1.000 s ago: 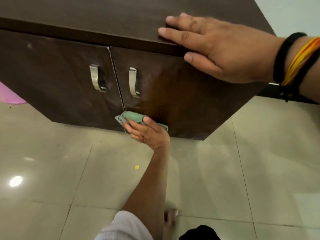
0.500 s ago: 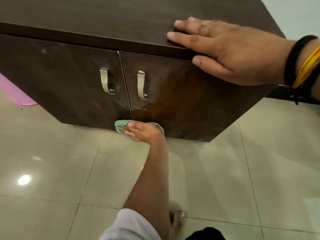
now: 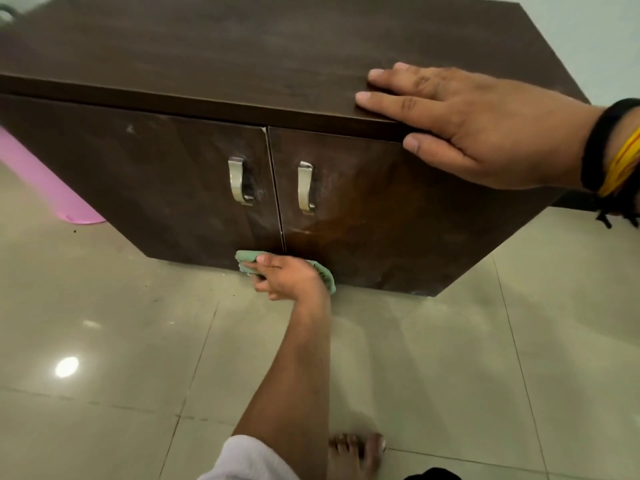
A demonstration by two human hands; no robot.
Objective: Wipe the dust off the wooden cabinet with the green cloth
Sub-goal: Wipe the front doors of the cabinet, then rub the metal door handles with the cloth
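A dark brown wooden cabinet (image 3: 180,181) with two doors and two metal handles fills the upper part of the view. My left hand (image 3: 289,277) grips the green cloth (image 3: 246,259) and presses it against the bottom edge of the doors, right where they meet. Part of the cloth is hidden under my fingers. My right hand (image 3: 474,124) lies flat on the cabinet's top near its right front edge, fingers spread, holding nothing. Dusty smears show on both doors, around the left handle (image 3: 238,181) and the right handle (image 3: 305,188).
Glossy beige floor tiles (image 3: 450,358) stretch in front of the cabinet, with small specks of dirt at the left. A pink object (image 3: 45,188) lies on the floor left of the cabinet. My bare foot (image 3: 356,452) stands at the bottom edge.
My left hand has slid the cloth down to the doors' bottom edge and slightly left. The view has pulled back and tilted up, showing more of the cabinet top. My right hand stays put.
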